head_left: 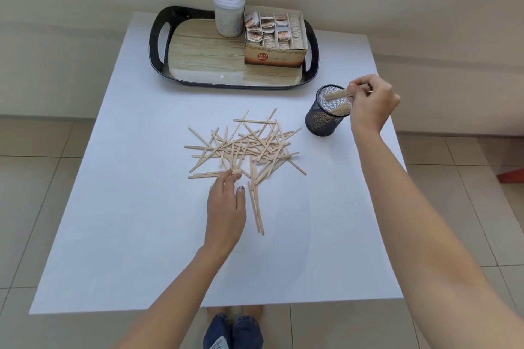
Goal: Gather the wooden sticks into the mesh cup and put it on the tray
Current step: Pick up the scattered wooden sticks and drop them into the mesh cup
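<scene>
While the right hand [371,100] pinches a small bundle of pale wooden sticks [337,94] by one end, fingers curled tight round it, the bundle slants across the mouth of the black wire-mesh cup [323,122]. More sticks are already inside, leaning on the cup's right wall. The cup stands upright on the white tabletop [127,235], right of the loose stick pile [249,147], near the front right corner of the black-rimmed tray with wood-grain floor [154,37], not on it. Left hand [225,207] has straight fingers, tips touching a couple of sticks at the pile's near left edge, thumb spread apart, nothing gripped. A few sticks trail toward the person beside that thumb. On the tray's back right sit an open cardboard tea-bag box [273,58] and, just beside it, a cylindrical plastic canister [229,15].
</scene>
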Demonstrator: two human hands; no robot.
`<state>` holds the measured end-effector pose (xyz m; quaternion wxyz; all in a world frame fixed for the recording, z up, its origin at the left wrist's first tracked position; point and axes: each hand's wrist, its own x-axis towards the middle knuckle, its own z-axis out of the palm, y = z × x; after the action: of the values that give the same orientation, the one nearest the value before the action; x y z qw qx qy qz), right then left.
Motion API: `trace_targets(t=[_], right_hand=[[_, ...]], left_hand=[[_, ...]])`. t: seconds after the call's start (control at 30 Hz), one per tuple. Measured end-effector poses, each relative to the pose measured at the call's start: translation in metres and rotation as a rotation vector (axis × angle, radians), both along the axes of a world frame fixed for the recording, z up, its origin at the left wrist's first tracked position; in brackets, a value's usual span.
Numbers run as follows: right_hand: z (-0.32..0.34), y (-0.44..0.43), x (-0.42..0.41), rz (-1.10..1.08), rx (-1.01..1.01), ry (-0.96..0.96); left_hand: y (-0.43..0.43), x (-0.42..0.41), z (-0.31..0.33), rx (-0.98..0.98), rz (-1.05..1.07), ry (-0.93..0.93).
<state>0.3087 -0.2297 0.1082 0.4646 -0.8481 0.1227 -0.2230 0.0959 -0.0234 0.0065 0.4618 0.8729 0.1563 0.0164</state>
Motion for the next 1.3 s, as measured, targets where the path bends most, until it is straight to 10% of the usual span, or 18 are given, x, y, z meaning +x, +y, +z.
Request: trace_targets(t=[0.87, 1.3], right_hand=[[-0.035, -0.009, 0.022, 0.366, -0.648, 0.261], [-0.040, 0.041, -0.066, 0.270, -0.419, -0.253]], left_hand=[[0.008, 0.003, 0.006, -0.048, 0.054, -0.013], [0.009, -0.001, 0.007, 0.052, 0.029, -0.020]])
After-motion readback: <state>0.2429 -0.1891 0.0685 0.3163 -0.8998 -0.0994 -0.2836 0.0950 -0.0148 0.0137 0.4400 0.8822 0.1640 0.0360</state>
